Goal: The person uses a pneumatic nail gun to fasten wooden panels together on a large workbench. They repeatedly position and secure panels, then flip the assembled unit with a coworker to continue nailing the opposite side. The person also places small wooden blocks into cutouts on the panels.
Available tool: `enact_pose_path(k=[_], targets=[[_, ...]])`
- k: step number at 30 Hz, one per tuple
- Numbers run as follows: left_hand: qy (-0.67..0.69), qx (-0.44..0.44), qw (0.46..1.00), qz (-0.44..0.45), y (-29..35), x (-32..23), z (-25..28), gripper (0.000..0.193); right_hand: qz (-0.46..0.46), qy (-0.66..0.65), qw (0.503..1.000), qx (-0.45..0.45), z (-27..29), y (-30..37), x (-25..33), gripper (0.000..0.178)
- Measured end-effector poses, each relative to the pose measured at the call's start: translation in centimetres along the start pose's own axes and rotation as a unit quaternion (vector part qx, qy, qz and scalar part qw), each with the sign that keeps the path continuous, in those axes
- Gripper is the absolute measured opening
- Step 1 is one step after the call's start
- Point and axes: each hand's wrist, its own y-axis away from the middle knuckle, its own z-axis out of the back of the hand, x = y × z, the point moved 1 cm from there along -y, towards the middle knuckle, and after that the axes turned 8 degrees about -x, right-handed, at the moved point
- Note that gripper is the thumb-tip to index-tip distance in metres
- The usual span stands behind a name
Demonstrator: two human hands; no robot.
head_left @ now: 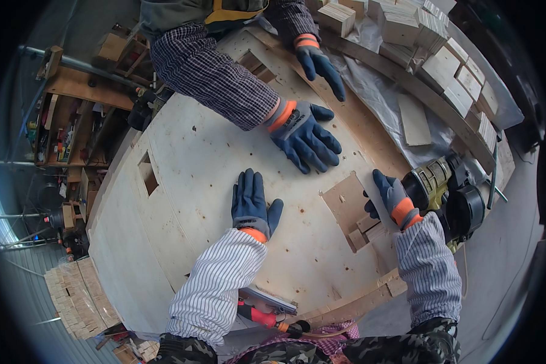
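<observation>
My left hand (251, 205), in a dark blue glove with an orange cuff, lies flat with its fingers stretched out on a large pale plywood panel (206, 176). My right hand (389, 195), gloved alike, is closed round a thin pale wood strip (380, 195), with fingertips showing on its left side. Beside that strip is a rectangular opening (340, 203) in the panel, with small wood blocks (365, 229) at its lower corner. Across from me, a co-worker's gloved hand (306, 138) rests spread on the panel; the other (321, 65) hovers near the far edge.
A yellow-green and black power tool (434, 182) stands right of my right hand. A red and silver nail gun (264, 309) lies at the near edge. Wood blocks (431, 36) are stacked at far right behind a curved beam (400, 76). Wooden shelving (82, 85) stands left.
</observation>
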Motion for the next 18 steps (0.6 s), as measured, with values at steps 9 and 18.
enact_pose_path(k=[9,18], targets=[[-0.015,0.001,1.0,0.001,-0.3,0.2,-0.2,0.074,0.055,-0.033,0.998,-0.029,-0.4,-0.6,-0.5,0.05],[0.046,0.087,0.99,0.1,3.5,-0.6,1.0,0.074,0.16,0.05,0.975,-0.144,-0.1,-4.0,-2.2,0.053]])
